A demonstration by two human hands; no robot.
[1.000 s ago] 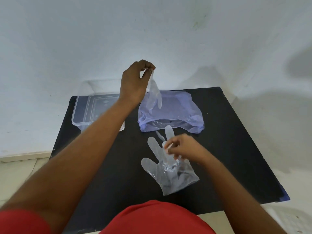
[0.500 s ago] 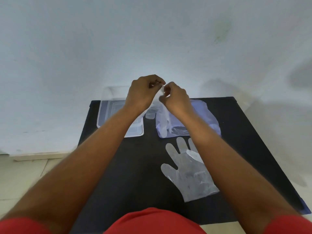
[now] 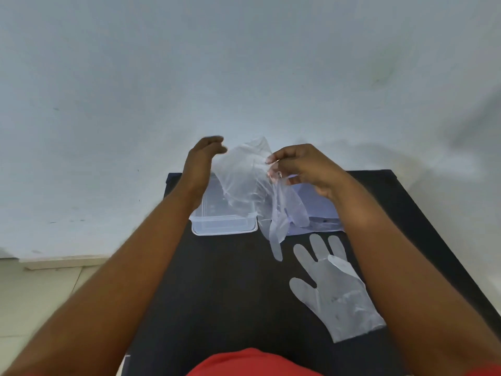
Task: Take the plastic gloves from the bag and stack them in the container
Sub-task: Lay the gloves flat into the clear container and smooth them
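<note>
A clear plastic glove (image 3: 244, 183) hangs in the air, spread between my two hands, above the container and the bag. My right hand (image 3: 306, 169) pinches its right edge. My left hand (image 3: 202, 164), blurred, is at its left edge and seems to grip it. The glove's fingers dangle down to the table. A clear rectangular container (image 3: 225, 232) sits at the table's back left, partly behind the glove. The bluish plastic bag (image 3: 314, 210) lies to its right, mostly hidden by my right hand. A second glove (image 3: 336, 291) lies flat on the table under my right forearm.
The black table (image 3: 230, 294) stands against a white wall (image 3: 244, 77). Pale floor tiles (image 3: 40, 294) show to the left. My red shirt (image 3: 252, 362) fills the bottom edge.
My hands, together half a second ago, have moved apart and spread the glove open. Earlier my right hand left the flat glove on the table and rose to the lifted one.
</note>
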